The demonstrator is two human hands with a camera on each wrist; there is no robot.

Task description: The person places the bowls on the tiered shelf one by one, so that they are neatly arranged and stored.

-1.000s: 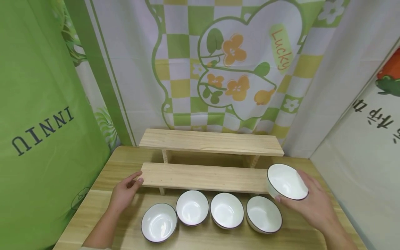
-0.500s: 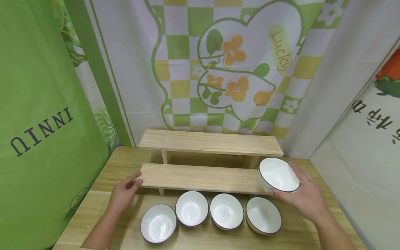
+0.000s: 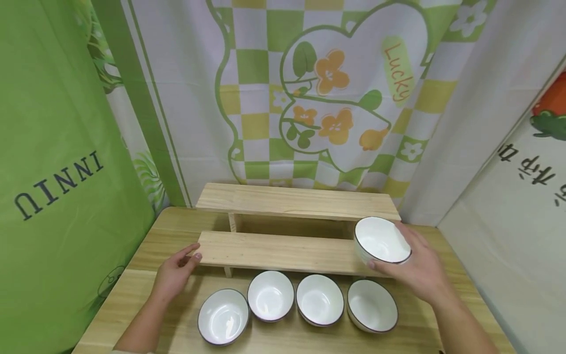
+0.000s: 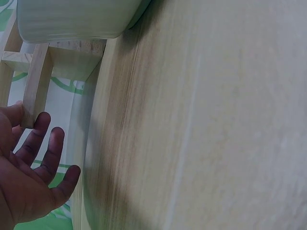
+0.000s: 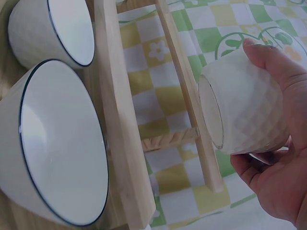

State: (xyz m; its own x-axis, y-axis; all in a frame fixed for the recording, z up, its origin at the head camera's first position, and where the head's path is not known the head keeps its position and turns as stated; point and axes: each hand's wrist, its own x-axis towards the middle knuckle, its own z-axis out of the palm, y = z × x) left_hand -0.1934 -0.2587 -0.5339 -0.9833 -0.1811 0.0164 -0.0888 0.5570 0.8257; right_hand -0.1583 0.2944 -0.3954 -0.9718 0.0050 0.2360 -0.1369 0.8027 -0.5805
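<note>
My right hand [image 3: 422, 270] grips a white bowl [image 3: 382, 239] with a dark rim by its right side, thumb at the front. It is held above the right end of the two-tier wooden shelf's lower board [image 3: 283, 251], its opening tipped toward the head camera. In the right wrist view the held bowl [image 5: 244, 103] shows a faceted outside and its foot ring. My left hand [image 3: 174, 273] pinches the left end of that lower board between thumb and index finger; the left wrist view shows the other fingers [image 4: 56, 143] spread beside the board end.
A row of similar white bowls stands on the wooden table [image 3: 141, 295] before the shelf: one at left [image 3: 224, 317], two in the middle, one at right [image 3: 372, 306]. The shelf's upper board [image 3: 296, 201] lies behind and higher. Patterned curtains [image 3: 252, 98] enclose the back and sides.
My right hand has carried the bowl left and farther back, from beyond the shelf's right end to over the lower board. The left hand stays at the board's end.
</note>
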